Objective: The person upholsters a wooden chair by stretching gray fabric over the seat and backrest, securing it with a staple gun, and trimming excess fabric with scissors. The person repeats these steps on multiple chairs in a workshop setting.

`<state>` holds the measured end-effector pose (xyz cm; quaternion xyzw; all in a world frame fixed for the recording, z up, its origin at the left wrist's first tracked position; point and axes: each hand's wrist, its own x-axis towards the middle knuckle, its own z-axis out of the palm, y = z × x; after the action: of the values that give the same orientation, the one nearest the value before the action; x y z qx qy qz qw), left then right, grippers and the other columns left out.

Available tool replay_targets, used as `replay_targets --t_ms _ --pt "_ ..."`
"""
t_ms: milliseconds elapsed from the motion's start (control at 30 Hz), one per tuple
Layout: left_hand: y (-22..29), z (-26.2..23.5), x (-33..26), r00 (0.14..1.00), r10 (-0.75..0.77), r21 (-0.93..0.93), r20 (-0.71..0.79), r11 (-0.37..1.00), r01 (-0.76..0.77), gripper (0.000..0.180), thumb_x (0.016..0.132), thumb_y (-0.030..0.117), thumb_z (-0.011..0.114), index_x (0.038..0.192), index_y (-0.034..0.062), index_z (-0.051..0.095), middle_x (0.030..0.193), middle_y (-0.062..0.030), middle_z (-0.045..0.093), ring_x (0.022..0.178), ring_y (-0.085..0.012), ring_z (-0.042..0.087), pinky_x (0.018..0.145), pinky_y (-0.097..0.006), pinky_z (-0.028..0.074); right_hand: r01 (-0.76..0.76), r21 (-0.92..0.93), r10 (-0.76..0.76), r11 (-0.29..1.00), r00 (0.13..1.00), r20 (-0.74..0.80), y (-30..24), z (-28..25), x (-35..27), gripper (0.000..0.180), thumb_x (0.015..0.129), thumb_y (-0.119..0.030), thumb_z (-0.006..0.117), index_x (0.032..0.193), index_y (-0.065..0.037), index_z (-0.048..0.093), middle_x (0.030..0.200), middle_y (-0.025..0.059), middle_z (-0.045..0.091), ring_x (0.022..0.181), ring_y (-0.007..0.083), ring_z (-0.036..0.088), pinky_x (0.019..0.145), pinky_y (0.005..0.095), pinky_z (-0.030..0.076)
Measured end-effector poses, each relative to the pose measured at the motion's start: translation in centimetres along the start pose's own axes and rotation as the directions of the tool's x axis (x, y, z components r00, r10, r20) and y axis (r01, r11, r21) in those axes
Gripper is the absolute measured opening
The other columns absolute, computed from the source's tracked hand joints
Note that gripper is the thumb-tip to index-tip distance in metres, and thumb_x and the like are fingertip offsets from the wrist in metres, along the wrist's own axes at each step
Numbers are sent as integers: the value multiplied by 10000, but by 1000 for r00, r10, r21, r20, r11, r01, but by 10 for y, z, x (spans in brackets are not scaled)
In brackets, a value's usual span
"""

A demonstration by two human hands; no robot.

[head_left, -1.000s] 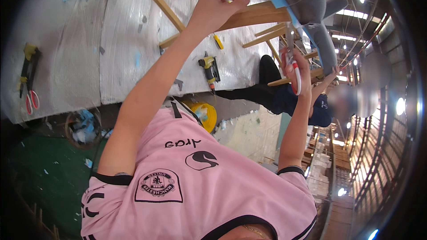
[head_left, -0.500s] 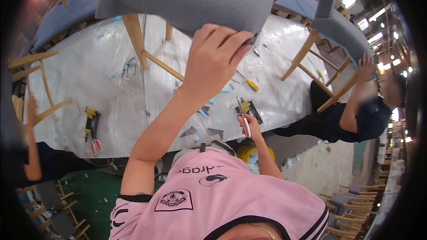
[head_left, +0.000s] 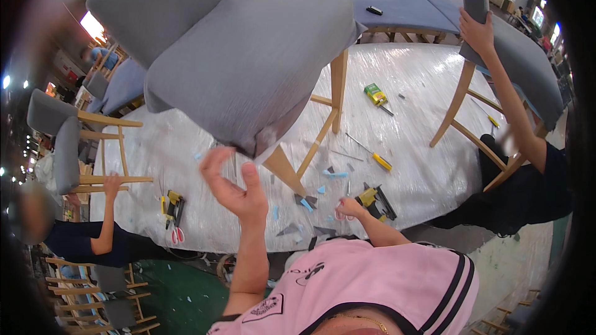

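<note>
grey chair (head_left: 248, 56) above open left hand (head_left: 233, 189)

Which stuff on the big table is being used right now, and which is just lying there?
In use:
left hand, open, just under the grey chair
right hand on the pink-handled scissors

Lying about:
yellow staple gun
yellow-handled screwdriver
green tool
blue scraps
second staple gun
</note>
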<state>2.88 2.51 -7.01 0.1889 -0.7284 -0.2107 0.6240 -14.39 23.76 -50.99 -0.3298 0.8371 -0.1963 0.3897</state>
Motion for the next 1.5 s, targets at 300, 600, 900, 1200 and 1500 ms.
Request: replay_targets --t_ms 300,600,900,1200,1500 --pt "16 45 36 996 42 303 81 951 -65 723 1073 485 399 1562 -25 245 1637 -223 235 1534 -371 189 1233 -487 173 432 312 -139 846 744 -654 -65 -275 172 372 1001 -363 586 1172 -55 705 1089 103 739 967 220 692 857 366 527" --pt "8 67 -14 995 26 166 -101 986 -9 727 1093 342 340 1560 -122 30 1635 -333 79 1532 -458 110 1231 -518 133 549 818 -420 172 792 -443 -235 -439 159 626 999 -530 523 1436 -83 472 1391 93 555 1244 232 554 1020 434 465" --pt "-16 55 11 948 -65 18 -310 997 74 590 1090 223 300 1540 -129 154 1603 -297 227 1497 -388 251 1215 -453 204 668 710 -283 223 742 -608 -245 -427 38 489 1035 -409 392 1300 -27 542 1028 156 693 879 280 698 835 420 571" --pt "-112 1 111 948 -15 -64 -319 998 -6 490 1095 352 320 1342 -23 515 1221 -188 632 1136 -289 592 989 -375 429 694 670 -440 264 705 -557 -227 -343 -98 489 1005 -371 488 1319 4 497 1153 182 664 1039 278 680 942 408 542" --pt "-282 -37 153 967 -132 -527 -220 850 -4 395 1084 327 302 1164 37 558 1056 -81 613 1031 -183 565 951 -350 437 666 567 -291 484 734 -613 -239 -200 -82 486 975 -282 586 1353 15 511 1302 173 591 1185 297 591 1042 417 445"
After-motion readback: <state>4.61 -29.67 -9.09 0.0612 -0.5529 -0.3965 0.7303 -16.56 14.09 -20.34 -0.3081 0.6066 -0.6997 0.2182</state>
